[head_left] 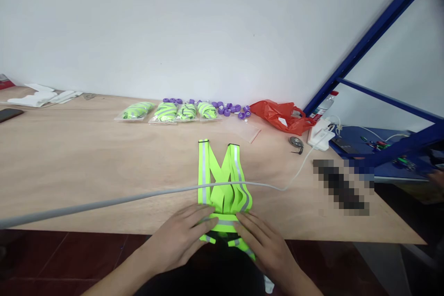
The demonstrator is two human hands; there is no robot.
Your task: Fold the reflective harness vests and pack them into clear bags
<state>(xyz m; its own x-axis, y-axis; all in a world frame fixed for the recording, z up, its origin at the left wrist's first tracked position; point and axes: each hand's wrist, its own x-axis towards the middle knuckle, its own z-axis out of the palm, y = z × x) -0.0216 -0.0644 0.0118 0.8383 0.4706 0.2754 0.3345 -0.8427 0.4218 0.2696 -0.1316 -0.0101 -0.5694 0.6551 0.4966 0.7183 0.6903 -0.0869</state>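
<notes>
A neon yellow-green reflective vest (223, 176) with silver stripes lies at the table's front edge, its two shoulder straps pointing away from me. Its waist band runs across between my hands, and short ends hang below the edge. My left hand (189, 231) rests on the band's left side, fingers extended and slightly apart. On the right side of the band lies my right hand (262, 236), its fingers also stretched out. Both thumbs are near the band. A grey cable (138, 197) passes over the vest, beyond my hands.
Several bagged vests (165, 112) and purple rolls (229, 107) line the wall. A red plastic bag (280, 115), tape measure (296, 142), power strip (321, 134) and bottle (323, 105) are at right, beside a blue frame (367, 32). A phone (9, 114) lies far left.
</notes>
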